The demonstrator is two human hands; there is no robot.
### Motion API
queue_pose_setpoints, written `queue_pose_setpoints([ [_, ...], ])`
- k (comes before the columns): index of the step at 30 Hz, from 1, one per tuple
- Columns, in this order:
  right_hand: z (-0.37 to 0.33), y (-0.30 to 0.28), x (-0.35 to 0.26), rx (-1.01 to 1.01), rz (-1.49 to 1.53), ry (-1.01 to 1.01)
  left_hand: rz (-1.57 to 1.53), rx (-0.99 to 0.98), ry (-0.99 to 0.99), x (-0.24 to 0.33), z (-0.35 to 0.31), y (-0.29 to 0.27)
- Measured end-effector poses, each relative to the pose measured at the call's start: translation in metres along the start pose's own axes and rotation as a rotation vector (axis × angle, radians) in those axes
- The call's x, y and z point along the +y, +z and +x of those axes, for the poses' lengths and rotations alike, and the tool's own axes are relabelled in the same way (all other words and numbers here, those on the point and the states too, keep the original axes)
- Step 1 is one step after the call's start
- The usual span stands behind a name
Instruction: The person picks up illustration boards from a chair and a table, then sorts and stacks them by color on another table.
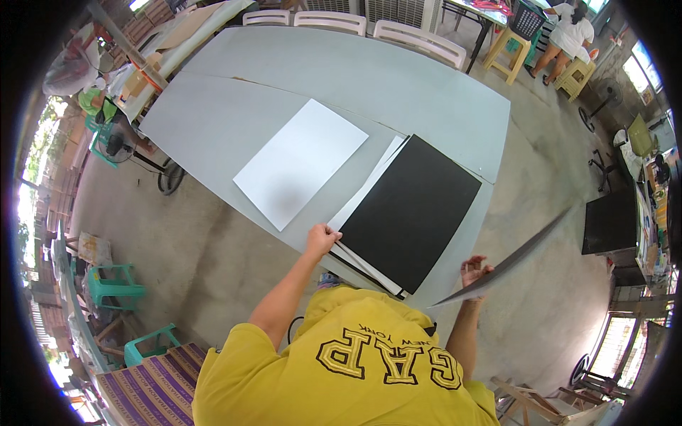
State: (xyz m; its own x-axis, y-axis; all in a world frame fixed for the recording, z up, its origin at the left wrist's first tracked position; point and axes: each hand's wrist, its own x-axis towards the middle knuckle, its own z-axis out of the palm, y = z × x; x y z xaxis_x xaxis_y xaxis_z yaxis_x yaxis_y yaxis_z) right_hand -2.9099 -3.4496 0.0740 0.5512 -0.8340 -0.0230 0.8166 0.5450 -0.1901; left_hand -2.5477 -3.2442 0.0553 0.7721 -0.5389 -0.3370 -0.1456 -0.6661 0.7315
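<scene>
A black sheet [415, 213] lies on top of a stack at the table's near right side. White sheets [369, 186] stick out from under its left edge. My left hand [322, 239] is closed in a pinch at the near left corner of those white sheets. Off the table's right edge, my right hand [474, 277] holds a dark grey sheet [522, 248], seen nearly edge-on and tilted up to the right. Part of that hand is hidden by the sheet. Left of the black stack lies a white sheet or stack of sheets [302, 163], apart from it.
All this lies on a large grey table [433, 99] with white chairs [419, 42] along its far side. A standing fan [117, 145] and green plastic stools [114, 286] are at left. Two other people, one [568, 35] far right, are in the background.
</scene>
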Motion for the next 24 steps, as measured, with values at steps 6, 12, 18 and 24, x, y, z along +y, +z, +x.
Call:
queue_pose_setpoints([
  [6,0.03,-0.027,0.026,0.38,-0.35,0.085,0.091,0.073,0.101,0.004,-0.011,0.004],
  [12,0.053,-0.025,0.048,0.447,-0.424,0.25,-0.065,0.077,0.11,0.013,-0.023,0.017],
  [18,0.059,-0.021,0.046,0.509,-0.476,0.238,-0.44,-0.677,-0.264,0.055,-0.02,0.018],
  [24,0.016,-0.021,-0.001,0.494,-0.324,-0.024,-0.382,-1.002,0.249,0.127,-0.055,-0.012],
])
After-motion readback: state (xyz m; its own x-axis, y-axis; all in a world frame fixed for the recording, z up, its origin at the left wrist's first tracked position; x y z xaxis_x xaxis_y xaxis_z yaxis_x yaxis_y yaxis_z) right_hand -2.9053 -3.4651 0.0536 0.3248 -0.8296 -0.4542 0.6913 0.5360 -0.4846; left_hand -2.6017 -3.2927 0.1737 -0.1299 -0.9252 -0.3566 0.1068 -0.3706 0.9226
